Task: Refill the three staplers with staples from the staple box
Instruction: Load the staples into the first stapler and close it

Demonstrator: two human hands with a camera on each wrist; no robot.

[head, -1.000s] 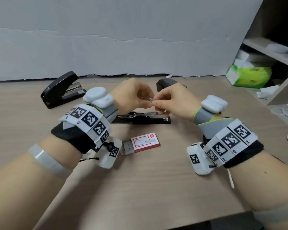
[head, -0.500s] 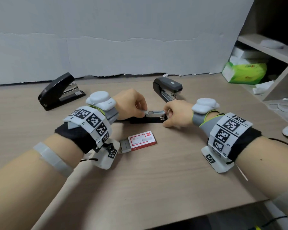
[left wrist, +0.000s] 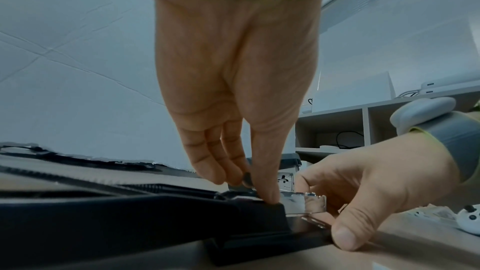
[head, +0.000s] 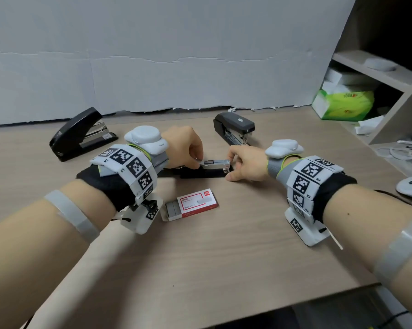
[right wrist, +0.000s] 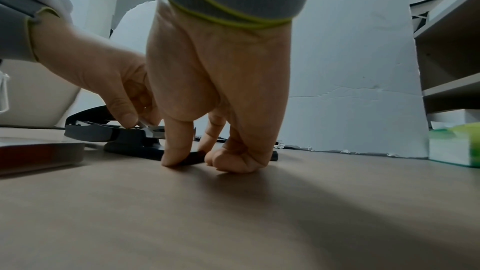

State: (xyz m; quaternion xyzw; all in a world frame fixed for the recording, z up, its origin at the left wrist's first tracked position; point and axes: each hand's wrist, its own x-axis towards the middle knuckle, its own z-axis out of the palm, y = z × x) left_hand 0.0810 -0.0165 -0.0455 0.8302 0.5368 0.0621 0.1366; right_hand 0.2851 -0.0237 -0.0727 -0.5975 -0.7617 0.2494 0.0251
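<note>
A black stapler (head: 200,173) lies opened flat mid-table, its metal magazine (head: 218,163) facing up. My left hand (head: 197,162) pinches a staple strip (head: 203,161) between thumb and fingers at the rear of the magazine (left wrist: 306,202). My right hand (head: 232,165) grips the stapler's front end, thumb (right wrist: 176,151) on the near side and the other fingers (right wrist: 233,157) curled on the table. The red and white staple box (head: 193,204) lies open in front of the stapler, grey strips showing. Two more black staplers sit at the back, one to the left (head: 81,136) and one in the centre (head: 234,127).
A white panel (head: 152,55) stands along the table's back edge. At the right is a shelf unit (head: 390,74) with a green tissue pack (head: 342,105). A white controller (head: 411,186) and cables lie at the right edge. Bare wood table (head: 224,257) stretches toward me.
Both hands came down from above the stapler, where they held the strip together. The right hand let go of the strip and took hold of the stapler's front; the left brought the strip to the magazine.
</note>
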